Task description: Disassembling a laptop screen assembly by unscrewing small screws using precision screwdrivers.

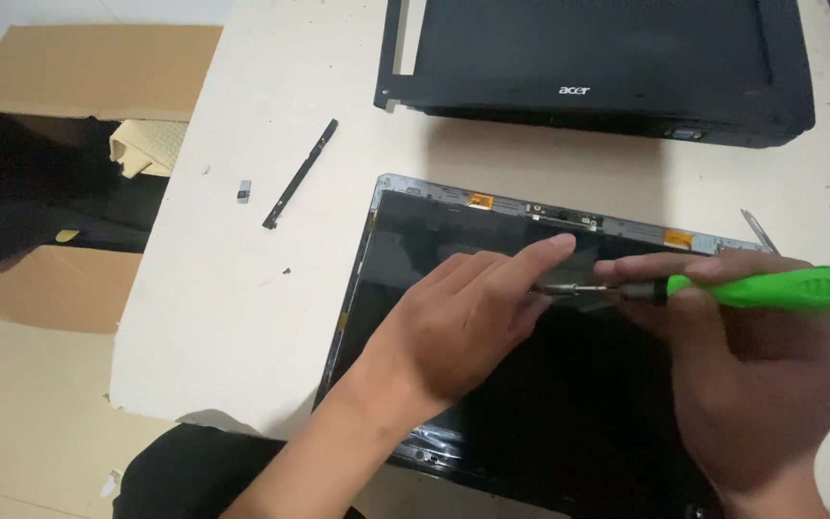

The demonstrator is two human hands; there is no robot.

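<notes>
A bare laptop screen panel (pixel 405 240) in a thin metal frame lies flat on the white table (pixel 242 269). My right hand (pixel 761 384) grips a screwdriver (pixel 799 288) with a bright green handle, held sideways over the panel, its metal shaft pointing left. My left hand (pixel 463 322) rests on the panel, its fingertips pinching at the screwdriver's tip. The tip itself is hidden between my fingers.
A black laptop lid with its bezel (pixel 607 86) lies at the table's far side. A thin black strip (pixel 300 173) and a small dark piece (pixel 243 191) lie left of the panel. Cardboard boxes (pixel 88 67) stand beyond the table's left edge. A slim metal tool (pixel 761 231) lies to the right.
</notes>
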